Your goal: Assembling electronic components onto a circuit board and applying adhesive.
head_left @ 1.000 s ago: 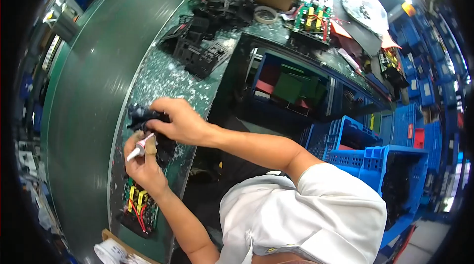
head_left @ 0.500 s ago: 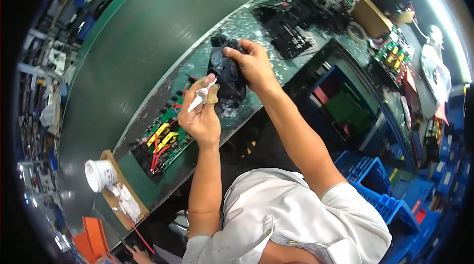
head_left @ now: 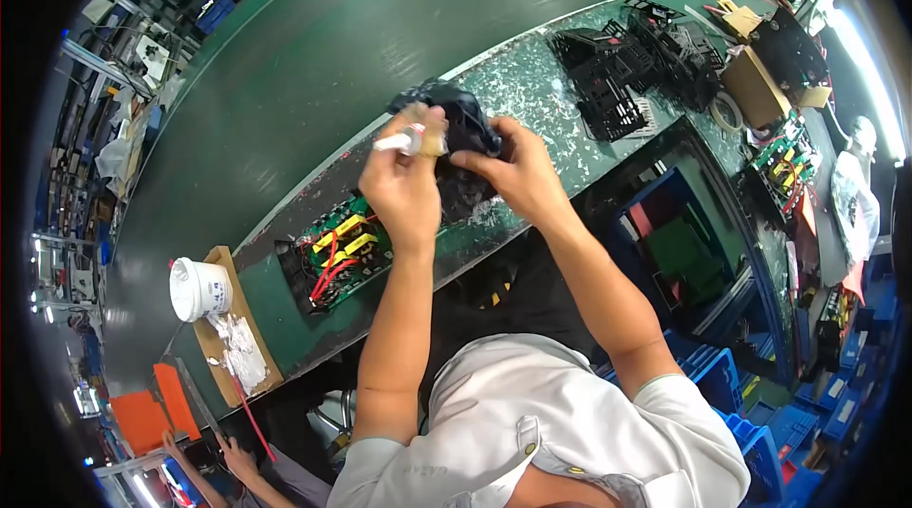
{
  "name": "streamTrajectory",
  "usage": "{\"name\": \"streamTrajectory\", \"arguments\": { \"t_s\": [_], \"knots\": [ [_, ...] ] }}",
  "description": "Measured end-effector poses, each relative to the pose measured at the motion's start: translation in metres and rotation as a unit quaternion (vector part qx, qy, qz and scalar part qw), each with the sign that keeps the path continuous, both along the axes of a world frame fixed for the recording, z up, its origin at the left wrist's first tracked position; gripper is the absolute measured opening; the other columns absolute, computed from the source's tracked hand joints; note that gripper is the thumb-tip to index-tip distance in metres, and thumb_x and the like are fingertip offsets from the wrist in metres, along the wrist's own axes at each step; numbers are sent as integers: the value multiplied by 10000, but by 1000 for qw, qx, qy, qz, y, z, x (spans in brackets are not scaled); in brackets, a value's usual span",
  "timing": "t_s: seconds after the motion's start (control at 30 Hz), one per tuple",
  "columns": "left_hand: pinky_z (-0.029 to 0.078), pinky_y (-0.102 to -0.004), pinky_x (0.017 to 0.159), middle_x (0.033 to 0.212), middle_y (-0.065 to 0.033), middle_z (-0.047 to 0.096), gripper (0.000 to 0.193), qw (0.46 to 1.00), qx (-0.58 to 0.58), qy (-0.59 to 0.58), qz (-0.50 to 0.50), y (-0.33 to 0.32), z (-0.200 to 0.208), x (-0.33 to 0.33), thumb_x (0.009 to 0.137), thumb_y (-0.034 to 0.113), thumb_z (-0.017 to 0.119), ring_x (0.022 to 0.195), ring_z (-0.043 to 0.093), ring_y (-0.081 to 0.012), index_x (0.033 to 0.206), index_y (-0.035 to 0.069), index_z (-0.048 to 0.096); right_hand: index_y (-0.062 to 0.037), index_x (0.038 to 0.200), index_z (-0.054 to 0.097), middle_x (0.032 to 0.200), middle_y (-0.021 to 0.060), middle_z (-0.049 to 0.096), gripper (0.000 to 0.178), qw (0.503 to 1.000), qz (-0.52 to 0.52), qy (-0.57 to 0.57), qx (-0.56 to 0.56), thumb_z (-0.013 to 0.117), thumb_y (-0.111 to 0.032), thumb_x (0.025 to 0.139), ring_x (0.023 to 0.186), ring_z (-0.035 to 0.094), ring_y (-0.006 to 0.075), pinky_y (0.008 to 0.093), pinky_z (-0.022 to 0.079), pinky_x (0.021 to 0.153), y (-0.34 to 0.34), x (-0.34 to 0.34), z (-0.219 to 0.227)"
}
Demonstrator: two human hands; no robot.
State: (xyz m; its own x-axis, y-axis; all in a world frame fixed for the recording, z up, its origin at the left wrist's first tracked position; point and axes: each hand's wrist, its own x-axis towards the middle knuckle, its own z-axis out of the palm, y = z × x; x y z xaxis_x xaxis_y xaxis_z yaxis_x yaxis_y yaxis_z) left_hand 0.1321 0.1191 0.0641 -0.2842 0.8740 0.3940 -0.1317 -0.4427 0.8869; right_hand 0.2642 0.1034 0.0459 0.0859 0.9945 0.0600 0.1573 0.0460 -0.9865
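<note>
My left hand (head_left: 403,199), with tan coverings on its fingertips, is closed around a small white tube (head_left: 397,141) with a pointed tip and red marks. Just to its right, my right hand (head_left: 524,171) pinches a crumpled, shiny black plastic bag (head_left: 472,120) between thumb and fingers. The bag gapes, and its lower part drapes toward the bench. Left fingertips overlap the bag's near side; motion blur hides whether they grip it too. Below my left hand lies a green circuit board (head_left: 347,249) with yellow components and red wires.
A white bucket (head_left: 202,288) stands beside a cardboard tray (head_left: 220,259) holding white paste. Black plastic frames (head_left: 617,71) are piled at the far right, near a tape roll (head_left: 726,113). Blue crates (head_left: 717,377) stand by my right side. Another person's hands (head_left: 237,459) show at lower left.
The black bag has been turned and its opening spread wider. Both hands have shifted, the left one closer to the bag. The view has swung, showing another board at the top.
</note>
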Motion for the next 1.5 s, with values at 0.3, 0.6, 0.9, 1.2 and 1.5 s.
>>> {"name": "streamTrajectory", "arguments": {
  "t_s": [0.3, 0.6, 0.9, 1.2, 1.5],
  "knots": [
    [520, -268, 776, 952, -96, 690, 247, 996, -40, 69, -49, 28, 17, -14, 927, 113, 685, 828, 654, -134, 1099, -61, 653, 2, 909, 609, 692, -47, 541, 330, 997, 77, -15, -2, 800, -255, 833, 650, 446, 30, 254, 370, 550, -5, -3, -1],
    [394, -243, 515, 627, -20, 595, 227, 973, 37, 223, 39, 32, 12, -11, 840, 171, 779, 579, 478, -43, 949, -13, 703, -43, 995, 552, 905, 172, 548, 372, 943, -56, -274, 180, 808, -208, 782, 760, 575, 373, 444, 458, 617, -3, -22, 17],
    [481, -234, 551, 757, -90, 694, 290, 985, -143, -36, -91, 65, 23, -29, 878, 238, 759, 619, 614, -98, 868, -39, 675, -6, 750, 468, 577, 132, 417, 305, 951, -60, -187, 240, 729, -100, 877, 476, 360, 264, 344, 334, 457, -4, -28, 10],
    [538, -287, 629, 819, -105, 692, 278, 953, -211, -117, -186, 84, 17, -51, 881, 227, 749, 687, 665, -163, 944, -29, 661, -6, 758, 470, 538, 29, 350, 308, 982, -12, -108, 157, 651, -161, 953, 496, 314, 65, 294, 290, 429, -5, -32, 15],
    [528, -246, 652, 850, -74, 694, 258, 984, -69, -32, -161, 60, 33, -41, 869, 155, 759, 721, 659, -116, 1016, -38, 671, -24, 897, 556, 748, -36, 543, 138, 995, 55, 79, 23, 667, -101, 925, 655, 526, 54, 226, 412, 584, -5, -11, 10]
  ]
}}
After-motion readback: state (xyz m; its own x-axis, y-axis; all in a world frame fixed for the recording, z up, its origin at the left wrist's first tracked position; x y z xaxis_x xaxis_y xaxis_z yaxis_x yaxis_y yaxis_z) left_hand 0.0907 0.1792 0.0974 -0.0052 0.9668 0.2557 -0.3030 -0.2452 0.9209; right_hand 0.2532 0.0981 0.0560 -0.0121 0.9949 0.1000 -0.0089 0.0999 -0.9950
